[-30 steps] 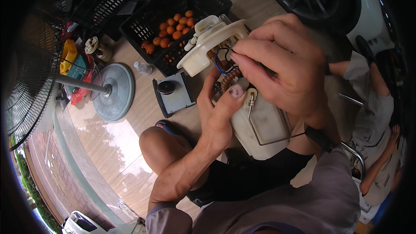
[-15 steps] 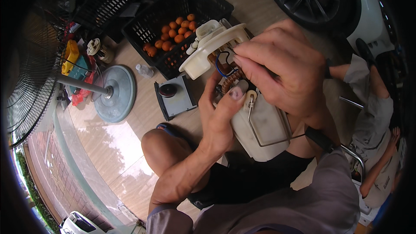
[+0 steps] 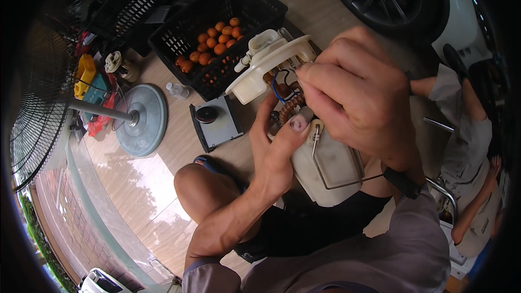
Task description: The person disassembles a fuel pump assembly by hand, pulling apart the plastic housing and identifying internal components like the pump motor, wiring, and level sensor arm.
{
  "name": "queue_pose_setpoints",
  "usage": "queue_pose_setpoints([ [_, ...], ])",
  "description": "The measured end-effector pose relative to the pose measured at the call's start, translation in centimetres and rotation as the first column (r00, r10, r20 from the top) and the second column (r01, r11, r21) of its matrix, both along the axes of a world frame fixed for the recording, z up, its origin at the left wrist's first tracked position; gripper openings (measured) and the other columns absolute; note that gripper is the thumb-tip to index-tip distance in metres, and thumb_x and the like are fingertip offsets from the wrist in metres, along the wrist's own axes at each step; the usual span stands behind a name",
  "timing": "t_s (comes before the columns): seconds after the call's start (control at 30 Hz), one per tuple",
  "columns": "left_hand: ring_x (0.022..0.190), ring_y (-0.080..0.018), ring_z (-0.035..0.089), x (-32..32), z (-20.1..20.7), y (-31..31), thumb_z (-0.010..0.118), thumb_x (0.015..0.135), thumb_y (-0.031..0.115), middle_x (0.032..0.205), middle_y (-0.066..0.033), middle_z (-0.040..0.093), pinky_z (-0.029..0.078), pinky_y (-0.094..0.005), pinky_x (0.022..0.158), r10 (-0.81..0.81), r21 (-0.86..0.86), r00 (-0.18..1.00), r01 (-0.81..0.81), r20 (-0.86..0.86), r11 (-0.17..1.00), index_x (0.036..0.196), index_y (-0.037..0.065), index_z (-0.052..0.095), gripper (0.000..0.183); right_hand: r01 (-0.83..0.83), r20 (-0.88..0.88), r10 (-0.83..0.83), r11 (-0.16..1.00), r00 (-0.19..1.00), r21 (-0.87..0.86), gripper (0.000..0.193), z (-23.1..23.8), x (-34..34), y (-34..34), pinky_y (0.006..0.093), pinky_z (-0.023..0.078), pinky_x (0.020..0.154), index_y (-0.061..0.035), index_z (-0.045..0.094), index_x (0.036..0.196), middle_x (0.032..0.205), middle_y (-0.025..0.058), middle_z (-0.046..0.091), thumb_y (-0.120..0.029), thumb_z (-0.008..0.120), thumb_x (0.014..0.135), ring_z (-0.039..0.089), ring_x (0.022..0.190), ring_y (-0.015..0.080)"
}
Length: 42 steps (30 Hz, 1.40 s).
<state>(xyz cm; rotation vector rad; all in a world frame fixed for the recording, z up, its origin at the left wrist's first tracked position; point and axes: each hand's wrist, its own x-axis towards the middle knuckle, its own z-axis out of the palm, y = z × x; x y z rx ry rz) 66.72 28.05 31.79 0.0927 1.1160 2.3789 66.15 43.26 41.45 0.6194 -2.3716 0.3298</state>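
A fuel pump module with a cream plastic body [image 3: 325, 176] is over my lap. Its round cream flange [image 3: 266, 73] tilts at the top, and a blue and a black wire with a ribbed brown hose [image 3: 292, 107] run beneath it. My left hand [image 3: 277, 157] wraps round the module below the flange, thumb across the front. Up at the flange's underside, my right hand [image 3: 358, 92] pinches close to the wires; what its fingertips hold is hidden. A bent metal float rod [image 3: 321, 171] crosses the body, with a dark float [image 3: 400, 183] at its end.
A black crate [image 3: 217, 78] of oranges stands ahead, near a grey metal tray [image 3: 222, 125] with a dark round object. The fan's round base [image 3: 142, 122], a plastic bottle [image 3: 177, 91] and another pump unit [image 3: 122, 66] sit left. A car wheel [image 3: 388, 0] is far right; another person [image 3: 469, 146] sits right.
The view has shifted slightly, so the crate and fan sit a little further left. Both hands keep their places on the module, and my right fingertips stay by the wires.
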Motion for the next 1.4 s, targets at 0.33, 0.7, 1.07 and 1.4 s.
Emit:
queue_pose_setpoints([
  [0.33,0.123,-0.0217,0.057,0.0,0.0,0.2,0.074,0.084,0.037,0.135,-0.0174,0.059,0.045,-0.034,0.106,-0.015,-0.013,1.0,0.016,0.008,1.0,0.151,-0.009,0.04,0.088,0.033,0.005,-0.033,0.999,0.999,-0.015,0.022,-0.6,0.1,0.1,0.0331,0.049,0.061,-0.0008,0.074,0.088,0.077,0.006,0.063,0.007,0.08,0.068,0.06,0.075,0.0239],
  [0.7,0.121,-0.0208,0.058,0.1,0.0,0.2,0.075,0.085,0.037,0.134,-0.0161,0.06,0.045,-0.0335,0.105,-0.019,-0.008,1.0,0.019,0.01,1.0,0.15,-0.008,0.04,0.087,0.032,-0.003,-0.033,0.999,0.999,-0.026,0.021,-0.8,0.0,0.0,0.0327,0.049,0.062,-0.0011,0.074,0.088,0.078,0.0053,0.064,0.006,0.081,0.069,0.059,0.075,0.0232],
  [1.07,0.12,-0.02,0.058,-0.3,-0.3,0.0,0.074,0.087,0.035,0.133,-0.0161,0.06,0.046,-0.0334,0.105,-0.049,0.048,0.998,0.047,0.039,0.998,0.149,-0.008,0.042,0.082,0.038,0.053,-0.032,0.993,0.998,-0.111,0.021,-0.3,0.1,-0.2,0.0332,0.05,0.064,-0.0027,0.073,0.088,0.081,0.006,0.066,0.006,0.08,0.07,0.061,0.077,0.0236],
  [1.4,0.114,-0.024,0.064,-0.3,0.0,0.2,0.059,0.096,0.048,0.126,-0.0151,0.061,0.053,-0.0393,0.099,-0.058,0.025,0.997,0.056,0.051,0.998,0.142,0.001,0.046,0.067,-0.035,0.199,0.071,0.983,0.977,-0.18,0.02,0.1,-0.7,1.1,0.0313,0.05,0.064,-0.0024,0.071,0.094,0.091,0.0083,0.072,0.004,0.08,0.076,0.063,0.078,0.0232],
])
